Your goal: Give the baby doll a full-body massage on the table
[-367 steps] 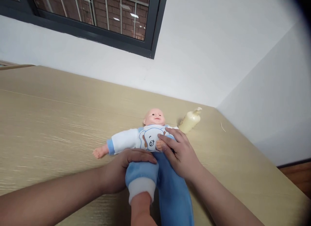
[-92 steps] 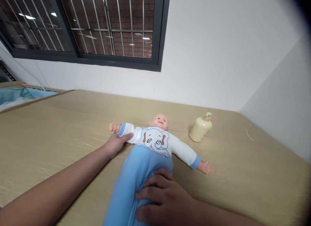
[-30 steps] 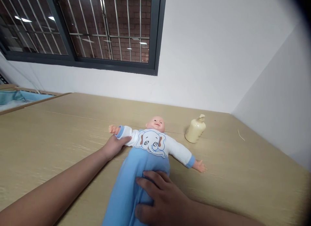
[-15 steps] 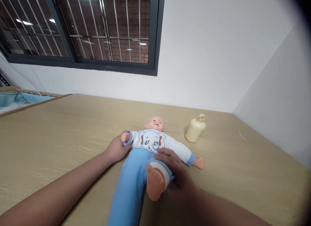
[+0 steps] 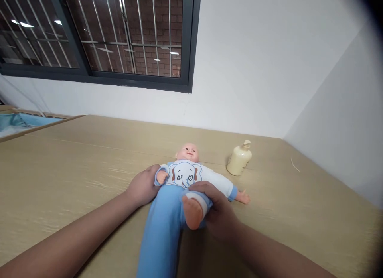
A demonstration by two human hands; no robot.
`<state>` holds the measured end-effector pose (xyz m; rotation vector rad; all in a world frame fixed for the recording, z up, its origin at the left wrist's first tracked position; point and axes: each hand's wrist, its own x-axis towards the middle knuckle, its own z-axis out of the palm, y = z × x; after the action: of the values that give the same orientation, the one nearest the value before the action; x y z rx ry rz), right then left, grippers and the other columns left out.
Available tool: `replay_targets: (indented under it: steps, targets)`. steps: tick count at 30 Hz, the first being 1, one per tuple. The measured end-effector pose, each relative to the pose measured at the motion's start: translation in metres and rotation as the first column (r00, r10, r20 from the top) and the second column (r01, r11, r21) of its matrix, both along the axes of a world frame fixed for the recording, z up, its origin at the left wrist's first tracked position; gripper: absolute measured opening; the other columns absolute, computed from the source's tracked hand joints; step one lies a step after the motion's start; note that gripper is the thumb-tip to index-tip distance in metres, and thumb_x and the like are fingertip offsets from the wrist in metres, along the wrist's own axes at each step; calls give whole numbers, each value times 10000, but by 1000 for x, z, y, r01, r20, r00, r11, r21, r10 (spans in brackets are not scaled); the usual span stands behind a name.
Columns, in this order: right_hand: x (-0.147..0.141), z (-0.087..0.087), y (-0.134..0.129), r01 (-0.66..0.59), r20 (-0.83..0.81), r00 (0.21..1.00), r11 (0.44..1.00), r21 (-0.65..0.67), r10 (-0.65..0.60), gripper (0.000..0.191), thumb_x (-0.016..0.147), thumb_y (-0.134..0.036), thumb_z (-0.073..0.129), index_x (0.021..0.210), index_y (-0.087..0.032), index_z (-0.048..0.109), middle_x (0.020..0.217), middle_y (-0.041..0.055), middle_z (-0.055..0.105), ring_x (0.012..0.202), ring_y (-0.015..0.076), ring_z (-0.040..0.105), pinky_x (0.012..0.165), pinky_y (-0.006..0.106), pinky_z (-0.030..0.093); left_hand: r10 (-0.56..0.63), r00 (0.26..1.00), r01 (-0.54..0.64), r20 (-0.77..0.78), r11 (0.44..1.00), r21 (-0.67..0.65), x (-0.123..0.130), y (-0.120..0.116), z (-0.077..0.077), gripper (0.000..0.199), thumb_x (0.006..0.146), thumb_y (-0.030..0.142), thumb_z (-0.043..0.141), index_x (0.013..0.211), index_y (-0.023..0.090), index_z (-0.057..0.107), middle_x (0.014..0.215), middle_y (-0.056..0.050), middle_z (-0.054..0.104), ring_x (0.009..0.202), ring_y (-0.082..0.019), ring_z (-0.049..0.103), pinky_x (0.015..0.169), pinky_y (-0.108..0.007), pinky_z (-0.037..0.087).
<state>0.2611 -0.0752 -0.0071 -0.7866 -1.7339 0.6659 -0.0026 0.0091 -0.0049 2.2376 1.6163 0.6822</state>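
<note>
A baby doll lies on its back on the tan table, its head away from me. It wears a white top with an elephant face and light blue trousers. My left hand is wrapped round the doll's arm at the left, by the cuff. My right hand grips the doll's raised, bent leg near the ankle, with the bare foot pointing toward me. The other leg stretches toward the near edge of the view. The doll's other arm lies out to the right.
A cream pump bottle stands right of the doll's head. A thin pale strip lies farther right on the table. At the far left is a blue-lined container. A wall and barred window rise behind.
The doll's raised foot has moved slightly up, with my right hand round the leg. The doll's left-side hand has turned and shifted inward with my left hand.
</note>
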Motion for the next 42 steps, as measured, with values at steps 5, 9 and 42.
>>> replay_targets:
  steps: [5, 9, 42]
  targets:
    - [2, 15, -7, -73, 6, 997, 996, 54, 72, 302, 881, -152, 653, 1170, -239, 657, 1135, 78, 678, 1083, 237, 650, 948, 404, 541, 195, 817, -111, 543, 977, -183, -14, 12, -14, 313, 750, 422, 684, 951, 185, 654, 961, -75, 733, 967, -326, 683, 831, -404, 534]
    - [4, 18, -19, -170, 31, 985, 985, -6, 170, 365, 861, -128, 670, 1195, -265, 620, 1131, 55, 690, 1038, 215, 672, 909, 364, 559, 251, 511, 32, 822, 950, -310, -16, 15, -18, 374, 733, 396, 763, 978, 143, 635, 871, -66, 712, 784, -254, 686, 695, -364, 565]
    - [6, 10, -28, 12, 233, 972, 991, 134, -43, 371, 801, -200, 737, 1147, -288, 637, 1309, 107, 621, 1163, 286, 655, 941, 409, 583, 27, 817, 13, 576, 998, -65, 3, 2, -5, 386, 822, 561, 648, 922, 189, 655, 1022, -96, 731, 1005, -305, 666, 861, -378, 525]
